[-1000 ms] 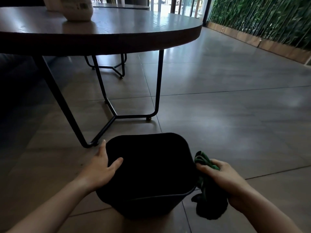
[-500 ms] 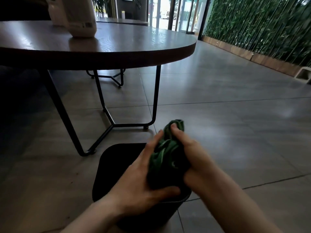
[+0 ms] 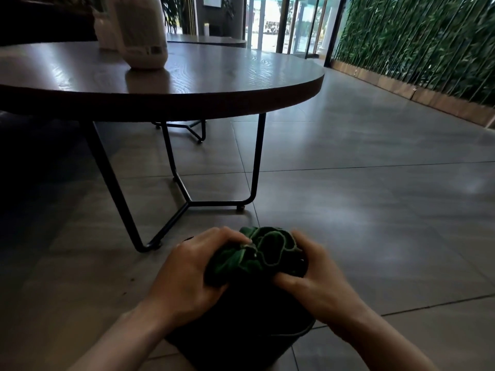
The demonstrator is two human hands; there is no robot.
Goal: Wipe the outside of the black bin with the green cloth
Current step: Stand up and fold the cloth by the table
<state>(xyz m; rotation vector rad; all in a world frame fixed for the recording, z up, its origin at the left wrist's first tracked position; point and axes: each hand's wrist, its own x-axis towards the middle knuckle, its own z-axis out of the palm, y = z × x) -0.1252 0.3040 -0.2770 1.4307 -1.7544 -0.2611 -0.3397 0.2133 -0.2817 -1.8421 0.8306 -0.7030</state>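
Both hands grip a bunched green cloth above a black bin on a tiled floor.

The left hand (image 3: 187, 274) and right hand (image 3: 313, 274) are each closed around the green cloth (image 3: 257, 253), fingers curled into its folds from either side. The cloth is held over the black bin (image 3: 241, 336), which stands on the floor (image 3: 375, 210) just in front of a round desk (image 3: 214, 84) carrying a white container (image 3: 142, 36).

Both hands are gripping a bunched green cloth (image 3: 257, 254) above the black bin (image 3: 241, 333): the left hand (image 3: 191, 274) clasping its left side, the right hand (image 3: 313, 279) its right. The bin is standing on the tiled floor (image 3: 375, 210) near a round counter (image 3: 187, 84) carrying a white container (image 3: 142, 33).
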